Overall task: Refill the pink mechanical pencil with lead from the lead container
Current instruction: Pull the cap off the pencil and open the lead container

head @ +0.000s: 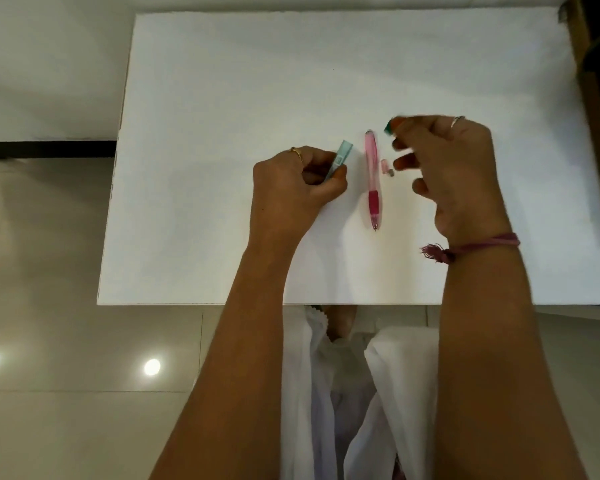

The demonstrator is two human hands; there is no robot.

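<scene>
The pink mechanical pencil [372, 178] lies on the white table [222, 133], tip toward me, between my two hands. A small pink cap and a grey eraser piece [387, 167] lie just right of its barrel. My left hand [291, 188] grips the pale teal lead container [340, 159], whose far end sticks out past my fingers. My right hand [454, 168], blurred, hovers right of the pencil and pinches a small teal lid [389, 127] between thumb and forefinger, apart from the container.
A brown wooden edge [596, 116] runs along the table's right side. The table's near edge is at my lap, where white cloth [361, 393] hangs. Tiled floor shows on the left.
</scene>
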